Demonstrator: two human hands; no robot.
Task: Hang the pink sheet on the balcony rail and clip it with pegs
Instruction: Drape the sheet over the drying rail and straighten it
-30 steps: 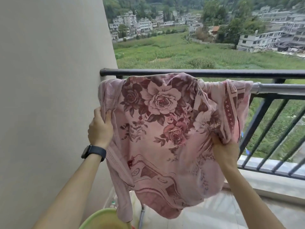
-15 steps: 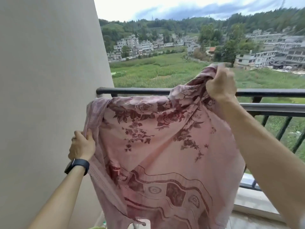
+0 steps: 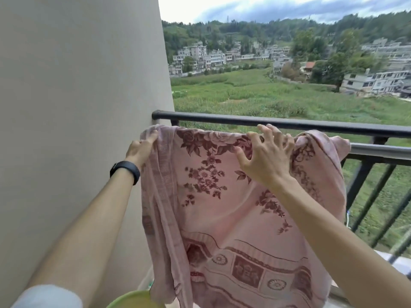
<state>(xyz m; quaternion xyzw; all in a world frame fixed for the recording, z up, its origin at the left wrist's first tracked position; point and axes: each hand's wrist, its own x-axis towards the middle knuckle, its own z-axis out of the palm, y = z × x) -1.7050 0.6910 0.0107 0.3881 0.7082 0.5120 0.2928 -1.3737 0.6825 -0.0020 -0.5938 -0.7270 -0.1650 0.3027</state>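
Left grip (image 3: 142, 147) is clenched on the pink sheet (image 3: 233, 214) at its top corner, at ten o'clock beside the beige wall (image 3: 77, 107); right grip (image 3: 266, 156) is released, fingers (image 3: 270, 130) spread over the sheet's top edge at twelve o'clock; the sheet hangs draped against the balcony rail (image 3: 222, 118); beyond lie a green field (image 3: 266, 96) and houses (image 3: 211, 58).

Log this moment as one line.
stage: draping | sheet: over grey rail, bunched | left hand: grips left edge | right hand: open, on top fold | pegs: none in view
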